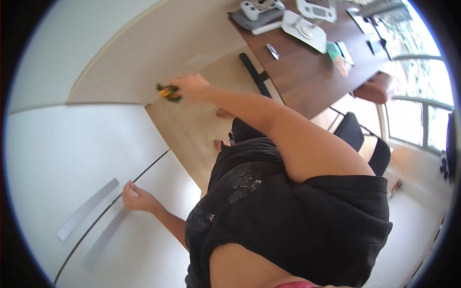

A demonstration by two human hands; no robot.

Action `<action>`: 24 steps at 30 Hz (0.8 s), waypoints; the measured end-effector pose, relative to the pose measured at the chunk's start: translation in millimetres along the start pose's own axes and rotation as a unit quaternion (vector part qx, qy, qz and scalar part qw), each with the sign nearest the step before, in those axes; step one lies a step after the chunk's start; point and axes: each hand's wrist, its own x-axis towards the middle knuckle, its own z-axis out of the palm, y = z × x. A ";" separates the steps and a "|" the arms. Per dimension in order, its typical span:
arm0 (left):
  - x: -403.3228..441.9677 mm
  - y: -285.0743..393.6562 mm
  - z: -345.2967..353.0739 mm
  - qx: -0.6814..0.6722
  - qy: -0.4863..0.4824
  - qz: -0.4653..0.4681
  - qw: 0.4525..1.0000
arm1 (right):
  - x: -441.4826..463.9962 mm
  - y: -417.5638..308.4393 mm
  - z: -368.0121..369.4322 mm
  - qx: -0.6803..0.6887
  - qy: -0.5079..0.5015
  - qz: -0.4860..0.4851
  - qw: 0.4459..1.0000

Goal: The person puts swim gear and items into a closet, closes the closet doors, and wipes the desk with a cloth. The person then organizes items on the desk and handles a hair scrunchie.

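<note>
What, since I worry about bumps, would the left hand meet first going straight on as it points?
Probably the white cabinet front; the left hand has its fingers very near it, though depth leaves contact unclear.

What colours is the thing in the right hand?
The thing shows yellow and dark green, in the head view.

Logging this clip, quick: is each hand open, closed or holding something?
Left hand: fingers curled by the white cabinet; whether it grips anything cannot be told.
Right hand: holding a blurred yellow and green thing.
</note>
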 end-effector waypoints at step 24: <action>14.2 317.0 121.5 -0.242 -0.565 0.366 0.699 | -328.2 362.8 -166.4 -0.242 0.459 0.512 0.684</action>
